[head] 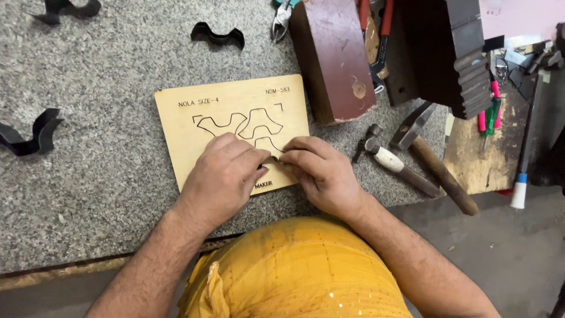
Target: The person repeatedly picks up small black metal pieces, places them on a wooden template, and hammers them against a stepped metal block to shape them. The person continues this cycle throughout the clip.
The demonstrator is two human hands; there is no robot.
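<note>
Plywood die board [229,126], cut with wavy slots, is laid flat at frame centre on grey stone table [106,176]. Left hand [223,176] and right hand [321,171] are pressed on its lower edge, fingers curled, fingertips pinched together; anything held is hidden. Two hammers [412,159] are seen right of centre.

Even, soft light, moderately bright; no glare. Short, faint shadows fall toward 5 o'clock beside the hammers [412,165]. Centre sharp; wooden board [229,118] crisp. Mild softness and slight stretching at 3 and 9 o'clock edges.
</note>
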